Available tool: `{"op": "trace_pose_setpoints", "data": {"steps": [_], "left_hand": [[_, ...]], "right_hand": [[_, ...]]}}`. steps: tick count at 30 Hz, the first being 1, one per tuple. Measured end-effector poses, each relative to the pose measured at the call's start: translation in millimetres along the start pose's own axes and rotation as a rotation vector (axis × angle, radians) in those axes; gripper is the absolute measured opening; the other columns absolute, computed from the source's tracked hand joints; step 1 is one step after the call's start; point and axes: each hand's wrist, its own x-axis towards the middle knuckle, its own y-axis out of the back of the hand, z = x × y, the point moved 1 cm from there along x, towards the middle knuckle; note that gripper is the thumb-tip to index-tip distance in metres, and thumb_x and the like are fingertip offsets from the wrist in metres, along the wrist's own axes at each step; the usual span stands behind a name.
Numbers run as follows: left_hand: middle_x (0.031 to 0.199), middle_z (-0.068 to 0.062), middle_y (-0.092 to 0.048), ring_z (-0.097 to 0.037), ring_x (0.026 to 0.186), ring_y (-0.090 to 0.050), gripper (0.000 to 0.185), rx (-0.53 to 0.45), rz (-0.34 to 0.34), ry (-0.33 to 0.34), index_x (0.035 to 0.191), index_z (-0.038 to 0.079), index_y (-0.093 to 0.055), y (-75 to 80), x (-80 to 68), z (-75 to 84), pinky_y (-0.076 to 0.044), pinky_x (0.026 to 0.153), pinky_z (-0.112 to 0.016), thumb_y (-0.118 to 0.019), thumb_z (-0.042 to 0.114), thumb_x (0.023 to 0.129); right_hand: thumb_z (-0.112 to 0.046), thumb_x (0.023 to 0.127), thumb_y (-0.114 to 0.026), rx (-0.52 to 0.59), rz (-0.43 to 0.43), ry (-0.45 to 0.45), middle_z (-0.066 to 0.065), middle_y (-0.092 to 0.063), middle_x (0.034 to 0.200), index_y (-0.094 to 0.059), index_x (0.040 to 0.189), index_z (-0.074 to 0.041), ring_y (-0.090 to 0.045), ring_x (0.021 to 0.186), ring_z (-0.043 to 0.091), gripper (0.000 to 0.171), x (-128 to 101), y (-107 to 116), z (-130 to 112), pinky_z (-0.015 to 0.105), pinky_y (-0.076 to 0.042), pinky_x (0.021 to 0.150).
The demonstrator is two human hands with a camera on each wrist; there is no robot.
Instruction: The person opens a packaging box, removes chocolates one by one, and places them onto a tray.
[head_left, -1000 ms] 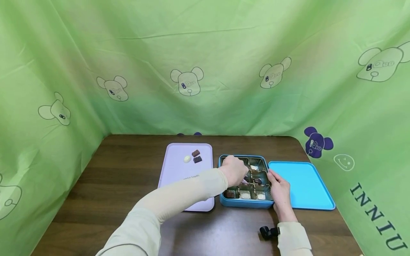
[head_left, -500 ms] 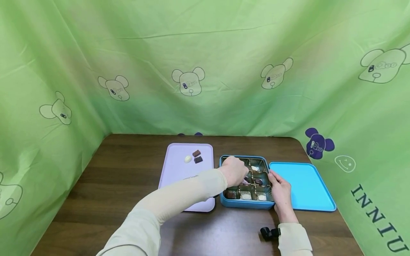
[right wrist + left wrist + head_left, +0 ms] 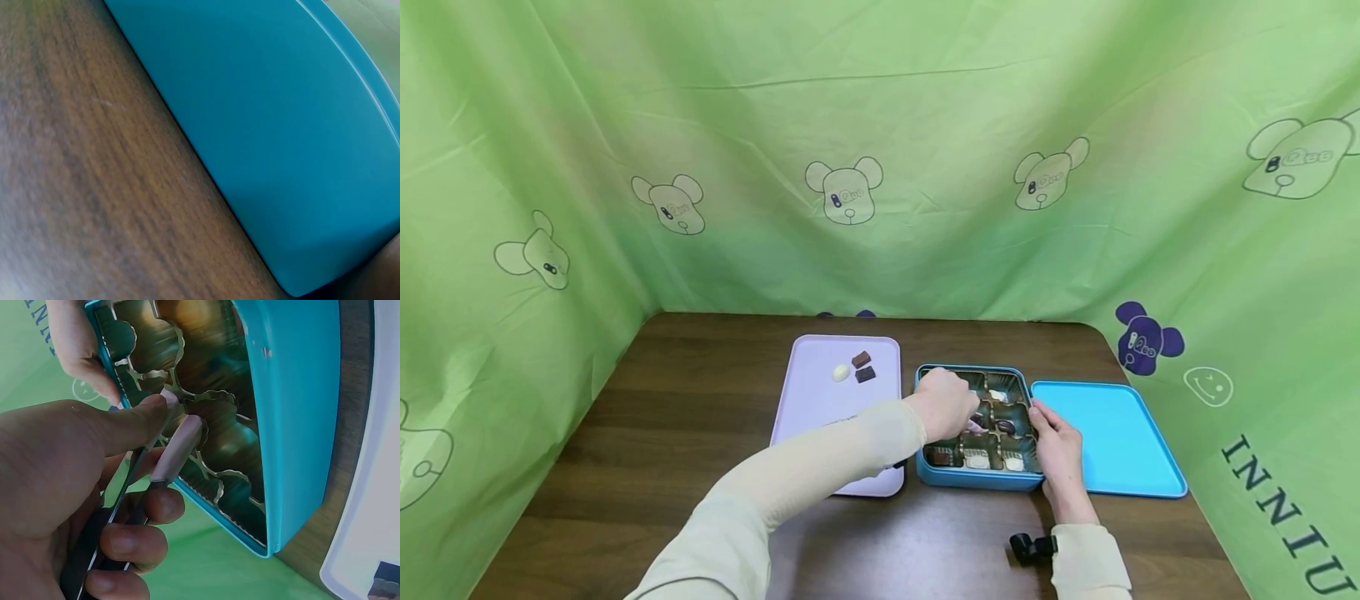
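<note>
My left hand point(image 3: 947, 406) reaches over a blue tin point(image 3: 973, 479) and grips a pair of tongs point(image 3: 180, 449) with pale pink tips and dark handles. The tips stand a little apart inside the tin, over a dark gold divided insert point(image 3: 215, 434). Whether anything lies between them cannot be told. Several chocolates sit in the compartments, including a dark one point(image 3: 1005, 426) and a white-topped one point(image 3: 977, 458); my left hand hides the tin's left part. With my right hand point(image 3: 1060, 450) I hold the tin's right side, thumb at the rim.
Left of the tin lies a lilac tray point(image 3: 820, 404) bearing a white egg-shaped piece point(image 3: 840, 372), a brown chocolate point(image 3: 861, 359) and a dark chocolate point(image 3: 865, 374). A flat blue lid point(image 3: 1108, 437) lies to the right. Green curtain point(image 3: 850, 267) hangs behind the wooden table point(image 3: 700, 367).
My left hand and forearm have shifted slightly left over the tin, with the tongs still held. My right hand stays on the tin's side. The chocolates on the tray have not moved.
</note>
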Motion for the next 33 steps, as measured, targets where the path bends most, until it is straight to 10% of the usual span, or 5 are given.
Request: {"op": "trace_pose_setpoints", "data": {"steps": [33], "left_hand": [[0.091,0.01,-0.072,-0.012,0.072,-0.064,0.011,-0.074,0.072,-0.006,0.089,0.032,-0.074,9.2,-12.8,-26.3,-0.053,0.06,-0.036,-0.065,0.026,0.093]], "right_hand": [[-0.036,0.108,-0.047,-0.005,0.007,0.003,0.01,-0.035,0.161,-0.043,0.153,-0.009,-0.025,0.151,0.029,0.053,0,-1,-4,0.045,-0.023,0.121]]}}
